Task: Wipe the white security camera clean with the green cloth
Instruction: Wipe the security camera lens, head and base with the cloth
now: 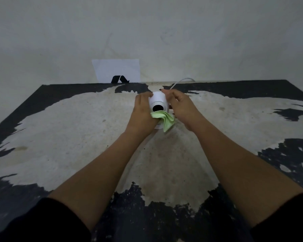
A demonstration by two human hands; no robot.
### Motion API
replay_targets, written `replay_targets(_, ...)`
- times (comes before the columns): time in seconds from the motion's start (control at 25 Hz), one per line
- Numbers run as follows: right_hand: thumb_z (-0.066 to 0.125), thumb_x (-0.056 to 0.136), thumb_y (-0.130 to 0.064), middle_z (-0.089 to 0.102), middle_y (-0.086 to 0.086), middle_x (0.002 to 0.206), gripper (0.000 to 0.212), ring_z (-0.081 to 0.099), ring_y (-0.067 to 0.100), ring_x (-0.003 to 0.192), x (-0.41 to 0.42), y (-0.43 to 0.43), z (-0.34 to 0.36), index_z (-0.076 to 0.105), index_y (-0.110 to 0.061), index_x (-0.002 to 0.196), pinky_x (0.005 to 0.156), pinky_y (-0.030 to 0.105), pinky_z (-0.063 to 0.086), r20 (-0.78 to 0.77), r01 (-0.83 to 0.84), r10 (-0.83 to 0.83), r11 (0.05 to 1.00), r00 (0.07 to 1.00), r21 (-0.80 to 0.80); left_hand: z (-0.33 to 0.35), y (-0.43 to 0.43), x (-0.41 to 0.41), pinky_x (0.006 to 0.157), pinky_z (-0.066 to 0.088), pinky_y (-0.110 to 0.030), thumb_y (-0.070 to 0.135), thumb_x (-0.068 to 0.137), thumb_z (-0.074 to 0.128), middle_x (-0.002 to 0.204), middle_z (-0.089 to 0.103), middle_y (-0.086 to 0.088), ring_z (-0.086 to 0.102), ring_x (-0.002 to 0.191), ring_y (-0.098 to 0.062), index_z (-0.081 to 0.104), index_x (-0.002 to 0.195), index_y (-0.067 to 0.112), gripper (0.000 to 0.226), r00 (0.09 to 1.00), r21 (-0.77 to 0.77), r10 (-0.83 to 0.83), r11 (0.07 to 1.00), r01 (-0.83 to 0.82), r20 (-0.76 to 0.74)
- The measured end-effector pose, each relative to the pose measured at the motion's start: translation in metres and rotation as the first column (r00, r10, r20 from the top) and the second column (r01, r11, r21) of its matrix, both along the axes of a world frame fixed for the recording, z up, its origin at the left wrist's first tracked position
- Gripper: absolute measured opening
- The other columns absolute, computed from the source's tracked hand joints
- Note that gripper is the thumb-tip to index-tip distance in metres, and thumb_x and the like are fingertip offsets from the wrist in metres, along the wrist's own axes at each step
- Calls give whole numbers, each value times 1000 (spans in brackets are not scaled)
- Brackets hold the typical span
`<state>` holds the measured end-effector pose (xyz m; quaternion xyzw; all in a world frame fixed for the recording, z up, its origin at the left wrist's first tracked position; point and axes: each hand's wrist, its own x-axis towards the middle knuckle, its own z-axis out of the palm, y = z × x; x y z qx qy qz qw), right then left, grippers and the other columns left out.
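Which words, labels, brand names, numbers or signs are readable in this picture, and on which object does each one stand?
No readable words or numbers anywhere.
White paper sheet against the wall: only a black angular mark, a sign without letters.
White security camera: no label or brand visible; only its dark lens shows.
Green cloth: no print visible.
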<state>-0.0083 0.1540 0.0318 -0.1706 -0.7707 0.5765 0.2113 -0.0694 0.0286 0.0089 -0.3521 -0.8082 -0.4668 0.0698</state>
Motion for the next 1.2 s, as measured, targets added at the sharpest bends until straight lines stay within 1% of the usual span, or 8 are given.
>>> replay_targets(0.16,15,92,-64,59,-2,129,65,58,17,111,5,2,9,62,-31,124,92,39,52,92,-7,17,994,996,-111,17,9,-2,70,40,-28,21,75,64,114,45,-11,46,90,-21,44,111,13,42,995,11,41,999,-42,95)
replay_targets(0.28,12,82,-77,57,1,134,73,57,21,114,9,6,10,66,-40,115,102,49,45,134,-38,65,980,989,-195,24,2,-9,62,31,-13,13,79,57,102,51,-10,48,89,-22,49,97,14,20,997,-7,-6,1000,6,77)
replay_targets(0.36,12,76,-83,53,-2,139,82,56,18,116,13,7,16,62,-37,122,107,48,38,145,-77,96,988,985,-131,33,-6,-11,58,31,-18,11,78,54,88,54,-6,47,80,-21,50,85,15,8,995,-23,-17,1000,20,101)
replay_targets(0.52,56,47,-87,44,-4,142,109,51,16,121,24,11,38,37,-32,140,95,28,42,-31,-215,219,971,975,101,76,-14,-10,54,36,-25,10,79,51,67,50,1,45,58,-10,51,76,11,3,972,140,-45,990,12,233)
replay_targets(0.68,83,65,-38,40,-13,144,91,50,13,120,29,14,73,30,-52,136,94,31,44,-9,-207,224,916,975,343,120,-14,-9,46,40,-18,15,83,55,71,54,-11,52,53,-11,55,80,4,11,915,206,-132,977,55,380)
replay_targets(0.88,65,87,-22,66,-4,86,8,62,12,80,11,15,93,66,-28,82,82,41,53,-261,-131,150,987,953,92,125,-13,-17,68,46,-37,16,86,59,86,61,-16,56,74,-26,62,94,4,14,836,186,-276,960,212,474)
replay_targets(1.0,59,91,-25,59,10,88,20,59,26,84,3,18,85,57,-17,73,83,53,52,-196,-175,142,971,970,-162,116,-14,-25,81,54,-36,13,85,63,104,69,-11,67,90,-24,63,108,11,23,741,253,-366,930,267,563)
replay_targets(1.2,57,93,-26,63,12,98,19,64,30,91,-18,33,72,54,-15,77,78,53,58,-166,77,-149,923,975,-376,88,-19,-41,76,47,-31,29,88,59,93,63,-1,58,82,-16,58,103,15,21,856,56,-176,984,170,487)
